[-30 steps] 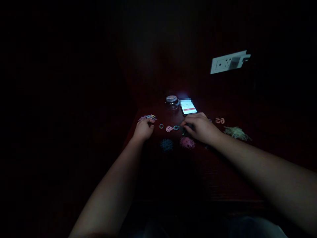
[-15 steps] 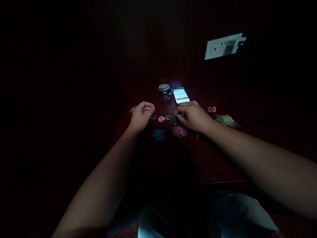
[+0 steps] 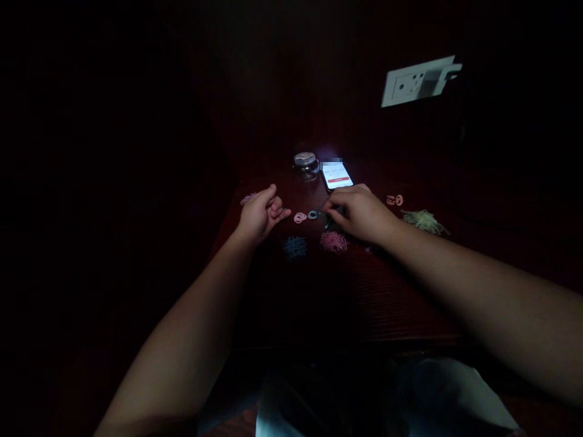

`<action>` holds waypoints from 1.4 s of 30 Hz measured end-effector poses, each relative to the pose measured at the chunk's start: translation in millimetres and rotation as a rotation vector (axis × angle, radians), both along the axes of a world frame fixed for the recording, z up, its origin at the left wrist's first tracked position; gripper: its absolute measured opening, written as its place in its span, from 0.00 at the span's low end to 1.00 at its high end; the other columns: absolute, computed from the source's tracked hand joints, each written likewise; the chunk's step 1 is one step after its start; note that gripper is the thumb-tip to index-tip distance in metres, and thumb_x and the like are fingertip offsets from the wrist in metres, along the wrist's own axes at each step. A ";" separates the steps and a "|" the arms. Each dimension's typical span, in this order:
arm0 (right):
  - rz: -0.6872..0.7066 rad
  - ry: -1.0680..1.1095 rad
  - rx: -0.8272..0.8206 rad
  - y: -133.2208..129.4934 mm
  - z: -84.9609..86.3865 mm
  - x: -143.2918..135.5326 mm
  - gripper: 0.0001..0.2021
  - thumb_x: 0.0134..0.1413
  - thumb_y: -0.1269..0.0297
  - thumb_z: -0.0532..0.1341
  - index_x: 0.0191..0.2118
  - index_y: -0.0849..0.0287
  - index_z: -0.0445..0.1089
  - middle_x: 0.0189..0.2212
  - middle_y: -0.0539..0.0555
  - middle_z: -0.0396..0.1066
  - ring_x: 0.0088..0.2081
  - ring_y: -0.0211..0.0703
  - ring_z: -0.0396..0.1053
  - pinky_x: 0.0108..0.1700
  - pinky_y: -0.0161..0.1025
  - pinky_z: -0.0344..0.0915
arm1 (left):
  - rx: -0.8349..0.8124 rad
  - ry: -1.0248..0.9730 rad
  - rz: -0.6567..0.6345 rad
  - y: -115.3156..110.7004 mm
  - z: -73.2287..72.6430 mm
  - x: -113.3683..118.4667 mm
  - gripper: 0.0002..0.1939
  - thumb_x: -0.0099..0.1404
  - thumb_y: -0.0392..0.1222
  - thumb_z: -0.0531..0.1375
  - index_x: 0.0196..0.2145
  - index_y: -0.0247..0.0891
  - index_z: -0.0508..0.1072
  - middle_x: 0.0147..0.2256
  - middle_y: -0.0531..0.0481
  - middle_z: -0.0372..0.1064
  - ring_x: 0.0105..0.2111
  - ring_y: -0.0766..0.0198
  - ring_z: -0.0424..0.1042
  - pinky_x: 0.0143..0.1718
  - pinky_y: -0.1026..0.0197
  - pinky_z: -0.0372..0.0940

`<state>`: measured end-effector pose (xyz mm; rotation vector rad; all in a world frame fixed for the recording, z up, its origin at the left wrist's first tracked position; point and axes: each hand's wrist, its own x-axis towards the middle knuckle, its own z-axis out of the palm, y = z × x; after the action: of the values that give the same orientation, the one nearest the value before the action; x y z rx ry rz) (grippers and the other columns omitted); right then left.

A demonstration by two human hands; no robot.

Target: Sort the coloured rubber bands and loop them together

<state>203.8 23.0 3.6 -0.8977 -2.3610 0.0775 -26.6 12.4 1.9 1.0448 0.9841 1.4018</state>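
Note:
My left hand (image 3: pixel 262 213) is turned palm up over the dark table, thumb and little finger extended and the middle fingers curled, with nothing seen in it. Beside its fingertips lie pink rings (image 3: pixel 299 217) and a blue-grey ring (image 3: pixel 313 215). My right hand (image 3: pixel 357 209) is bent into a pinch just right of these rings, near a small green piece (image 3: pixel 327 223); what its fingertips hold is too small to make out. Nearer me are a blue pile (image 3: pixel 295 247) and a pink pile (image 3: pixel 334 241) of thin pieces.
A lidded clear jar (image 3: pixel 305 167) and a lit phone (image 3: pixel 337 174) stand behind the hands. Orange pieces (image 3: pixel 395 199) and a yellow-green pile (image 3: pixel 425 221) lie to the right, purple pieces (image 3: pixel 248 198) to the left. A socket (image 3: pixel 419 81) is on the wall.
My left hand has rolled palm up, its thumb lifting and its little finger stretching out. My right hand keeps its pinch in nearly the same place. The view has shifted slightly.

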 end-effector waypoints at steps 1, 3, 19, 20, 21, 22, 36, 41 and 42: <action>0.000 0.000 0.003 0.2 -0.2 0.2 0.06 0.55 0.70 0.58 0.33 0.57 0.72 0.35 0.52 0.74 0.39 0.45 0.70 0.48 0.46 0.58 | 0.008 0.015 0.030 2.2 -1.6 -1.4 0.22 0.62 0.53 0.61 0.22 0.39 0.55 0.17 0.60 0.53 0.17 0.74 0.57 0.32 0.64 0.71; 0.003 0.000 0.009 0.5 -0.3 0.6 0.06 0.55 0.70 0.58 0.32 0.56 0.72 0.34 0.52 0.74 0.39 0.45 0.70 0.48 0.46 0.58 | 0.037 0.081 0.098 7.6 -6.1 -5.9 0.23 0.62 0.56 0.59 0.21 0.39 0.55 0.18 0.58 0.56 0.18 0.73 0.60 0.33 0.63 0.71; 0.032 0.001 0.005 2.5 -0.8 1.6 0.06 0.55 0.71 0.58 0.33 0.56 0.73 0.34 0.52 0.74 0.38 0.44 0.70 0.47 0.47 0.60 | 0.253 1.305 0.263 15.3 -21.3 -35.2 0.11 0.57 0.36 0.63 0.39 0.41 0.77 0.44 0.47 0.75 0.46 0.57 0.72 0.52 0.54 0.63; 0.034 0.002 0.008 2.8 -1.2 1.8 0.06 0.55 0.71 0.58 0.33 0.56 0.73 0.34 0.52 0.74 0.38 0.44 0.70 0.47 0.47 0.60 | 0.250 1.335 0.277 15.0 -21.2 -35.9 0.11 0.57 0.37 0.63 0.40 0.42 0.77 0.46 0.47 0.74 0.49 0.56 0.71 0.55 0.53 0.62; 0.037 0.004 0.010 3.1 -1.5 2.0 0.06 0.55 0.71 0.58 0.33 0.56 0.73 0.34 0.52 0.74 0.38 0.44 0.70 0.47 0.47 0.60 | 0.240 1.364 0.300 14.7 -21.1 -36.4 0.12 0.57 0.38 0.63 0.41 0.42 0.77 0.48 0.46 0.73 0.51 0.55 0.69 0.57 0.52 0.60; 0.038 0.008 0.013 3.3 -1.7 2.1 0.06 0.55 0.71 0.58 0.33 0.56 0.73 0.34 0.52 0.74 0.38 0.44 0.70 0.47 0.47 0.60 | 0.221 1.391 0.325 14.4 -21.1 -36.9 0.14 0.57 0.39 0.64 0.42 0.43 0.77 0.50 0.46 0.72 0.53 0.54 0.67 0.59 0.50 0.58; 0.030 0.003 0.021 2.9 -1.6 2.7 0.06 0.54 0.71 0.59 0.33 0.57 0.73 0.34 0.52 0.75 0.37 0.44 0.70 0.47 0.46 0.59 | -0.113 1.571 0.326 15.6 -19.0 -39.2 0.17 0.62 0.44 0.58 0.48 0.43 0.76 0.47 0.44 0.75 0.48 0.52 0.73 0.51 0.54 0.65; 0.031 -0.004 0.021 2.2 -1.3 2.5 0.07 0.54 0.72 0.59 0.33 0.57 0.73 0.34 0.52 0.75 0.37 0.44 0.71 0.47 0.46 0.60 | -0.097 1.465 0.348 14.2 -18.8 -40.8 0.11 0.60 0.39 0.59 0.40 0.44 0.78 0.42 0.48 0.76 0.41 0.56 0.74 0.46 0.58 0.66; 0.033 -0.004 0.020 1.9 -1.3 2.5 0.07 0.54 0.72 0.58 0.33 0.56 0.73 0.34 0.52 0.75 0.38 0.44 0.71 0.47 0.46 0.60 | -0.089 1.430 0.353 14.1 -19.1 -41.3 0.10 0.60 0.38 0.59 0.38 0.43 0.78 0.40 0.48 0.77 0.39 0.57 0.74 0.45 0.59 0.67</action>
<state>206.4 25.0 2.4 -0.8499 -2.3764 0.0650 -67.9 26.5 -17.2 1.8888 2.2851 0.6673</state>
